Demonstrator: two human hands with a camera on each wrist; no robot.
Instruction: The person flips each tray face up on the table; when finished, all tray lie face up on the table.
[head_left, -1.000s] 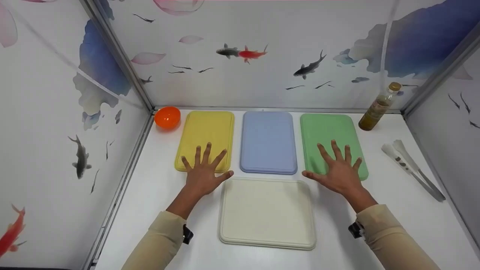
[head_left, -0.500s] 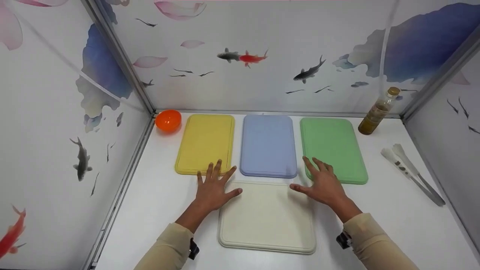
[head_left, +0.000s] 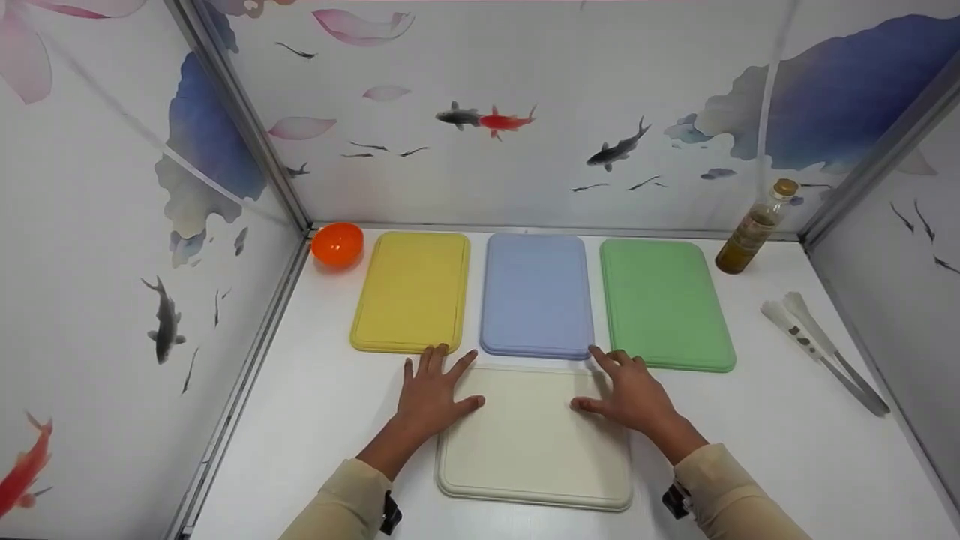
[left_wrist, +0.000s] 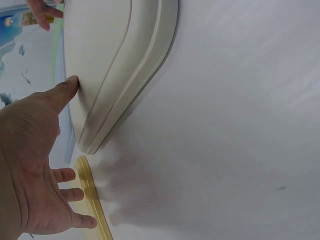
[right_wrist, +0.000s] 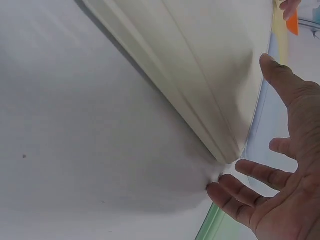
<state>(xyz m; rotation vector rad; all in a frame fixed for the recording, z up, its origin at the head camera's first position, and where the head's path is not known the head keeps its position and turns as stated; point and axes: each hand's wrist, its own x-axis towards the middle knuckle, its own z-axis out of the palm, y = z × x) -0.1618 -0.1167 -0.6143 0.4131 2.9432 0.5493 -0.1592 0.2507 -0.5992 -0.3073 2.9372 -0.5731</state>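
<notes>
A cream board [head_left: 534, 442] lies crosswise at the front of the white table. My left hand [head_left: 429, 397] is over its far left corner, fingers spread, thumb above the board. At the far right corner is my right hand [head_left: 637, 397], fingers apart and thumb over the surface. The left wrist view has the left hand [left_wrist: 37, 170] beside the cream board [left_wrist: 100, 50]; in the right wrist view the right hand [right_wrist: 295, 175] is near the board's corner [right_wrist: 225, 145]. Whether either hand touches the board, I cannot tell. Neither holds anything.
Behind lie a yellow board [head_left: 412, 289], a blue board [head_left: 536, 292] and a green board [head_left: 664, 300]. An orange bowl [head_left: 337, 245] stands at the back left, a bottle [head_left: 748, 231] at the back right. Tongs [head_left: 825, 349] lie at the right. Walls enclose the table.
Both hands have moved inward and toward the person, from over the yellow and green boards to the cream board's far corners. The boards have stayed in place on the table.
</notes>
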